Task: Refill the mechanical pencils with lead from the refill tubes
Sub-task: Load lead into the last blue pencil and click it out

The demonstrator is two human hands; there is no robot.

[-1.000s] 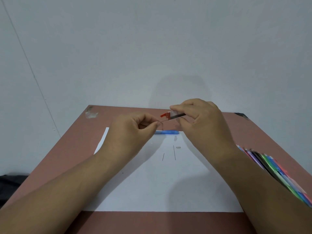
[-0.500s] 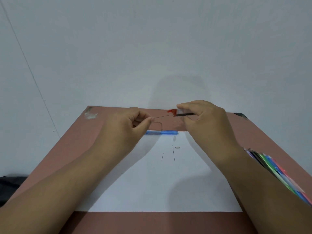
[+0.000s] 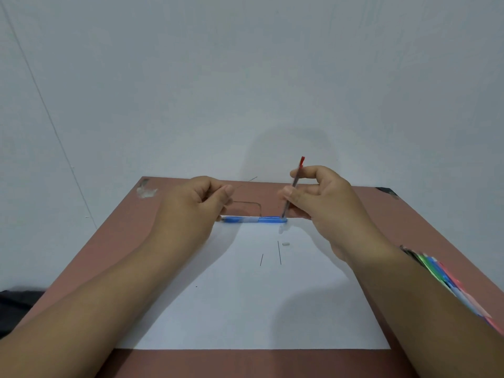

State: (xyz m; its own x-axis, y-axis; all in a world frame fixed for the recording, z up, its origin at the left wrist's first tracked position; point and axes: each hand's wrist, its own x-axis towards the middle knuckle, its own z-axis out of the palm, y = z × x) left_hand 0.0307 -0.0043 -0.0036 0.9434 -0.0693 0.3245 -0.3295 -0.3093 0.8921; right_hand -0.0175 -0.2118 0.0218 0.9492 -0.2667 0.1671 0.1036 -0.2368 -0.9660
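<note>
- brown desk (image 3: 114,241) against a pale wall (image 3: 245,77);
- white paper (image 3: 259,309) lying on the desk;
- dark cloth (image 3: 16,301) at the left edge, beside the desk

A plain pale wall (image 3: 245,77) rises behind a reddish-brown table (image 3: 109,241); something dark, perhaps floor, lies lower left.

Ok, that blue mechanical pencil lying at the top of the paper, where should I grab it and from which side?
Pinch the blue mechanical pencil mid-barrel from above, thumb and finger across its width. It lies flat and crosswise along the white paper's far edge, between the left hand and the right hand, with its middle exposed.
</note>
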